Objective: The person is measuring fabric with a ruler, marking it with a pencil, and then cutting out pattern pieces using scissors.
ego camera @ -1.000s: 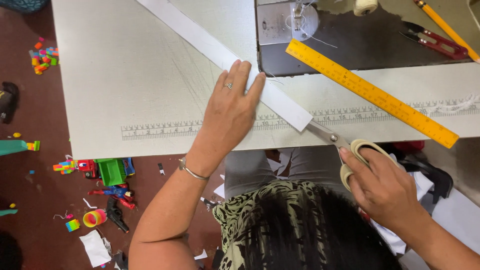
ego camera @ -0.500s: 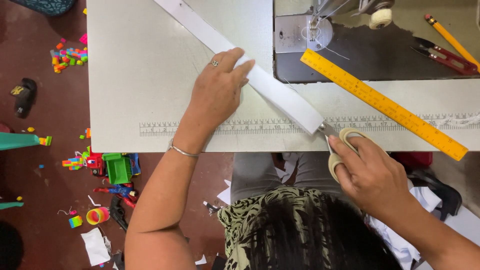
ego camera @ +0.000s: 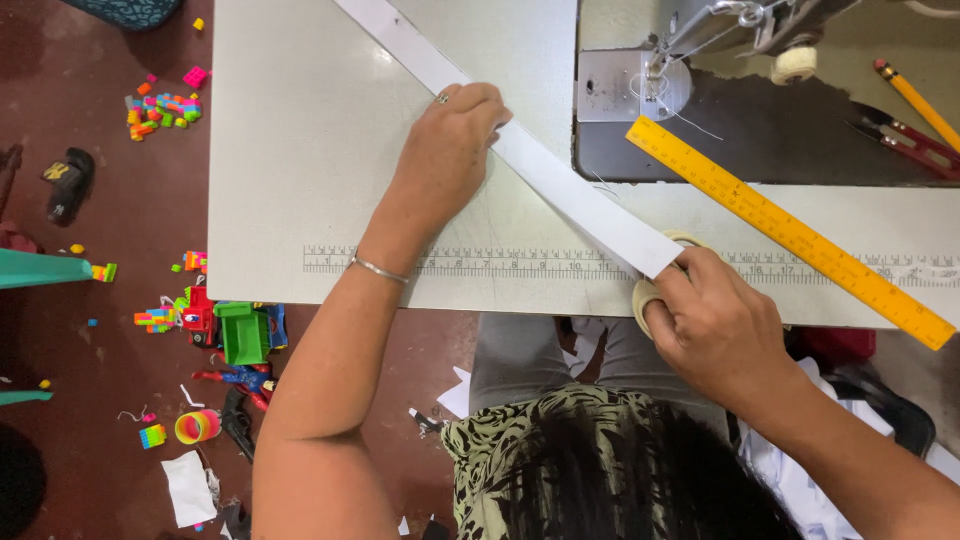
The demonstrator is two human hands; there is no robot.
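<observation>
A long white strip [ego camera: 560, 190] lies diagonally across the pale table [ego camera: 300, 180]. My left hand [ego camera: 450, 150] presses down on the strip's middle, fingers curled over its far edge. My right hand [ego camera: 715, 325] is at the table's near edge, closed around the cream-coloured handles of a pair of scissors [ego camera: 645, 297]. The scissors meet the strip's cut near end, and their blades are hidden under the strip and my fingers.
A yellow ruler [ego camera: 790, 232] lies slanted to the right of the strip. A sewing machine [ego camera: 720, 30] with a dark bed stands at the back, with a pencil [ego camera: 915, 100] and a red-handled tool [ego camera: 915, 145] beside it. Toys [ego camera: 215, 325] litter the floor at left.
My right hand has moved up to the strip's near end, and the scissor blades that showed before are now covered. My left hand has slid further up the strip and curled its fingers.
</observation>
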